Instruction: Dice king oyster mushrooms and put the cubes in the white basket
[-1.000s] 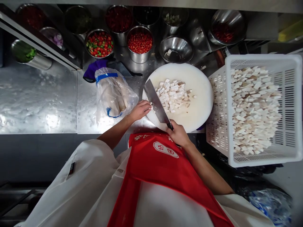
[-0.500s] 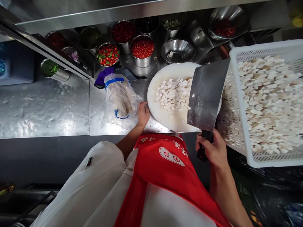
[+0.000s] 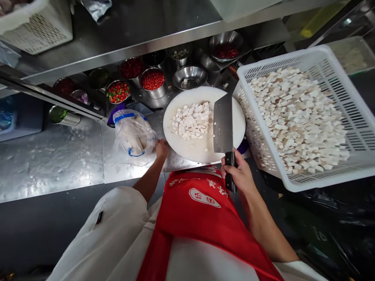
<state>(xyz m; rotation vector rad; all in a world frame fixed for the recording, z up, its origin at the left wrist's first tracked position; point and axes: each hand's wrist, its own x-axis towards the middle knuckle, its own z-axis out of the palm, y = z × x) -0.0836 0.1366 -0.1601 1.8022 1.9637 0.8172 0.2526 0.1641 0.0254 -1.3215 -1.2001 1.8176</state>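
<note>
Now that our left hand (image 3: 162, 149) has left the board (image 3: 190, 151) for beside the bag (image 3: 133, 134), two-handed cutting looks paused; can't tell its grip. Our right hand (image 3: 241, 171) clenches the cleaver (image 3: 223, 125); cubes (image 3: 191, 121) lie left of it, more in the right basket (image 3: 262, 127).

I see a bright red cloth apron (image 3: 202, 220) at lower centre, printed with white characters, over plain white cloth clothing (image 3: 108, 222). Mid-frame, I make out a cream-white round board (image 3: 187, 151), white, tan-flecked cubes (image 3: 191, 121) and a grey metal cleaver (image 3: 223, 125) with a black handle. The slotted plastic basket (image 3: 255, 134) at right is white; upper left of centre, chopped peppers (image 3: 118, 91) mix red and green.
</note>
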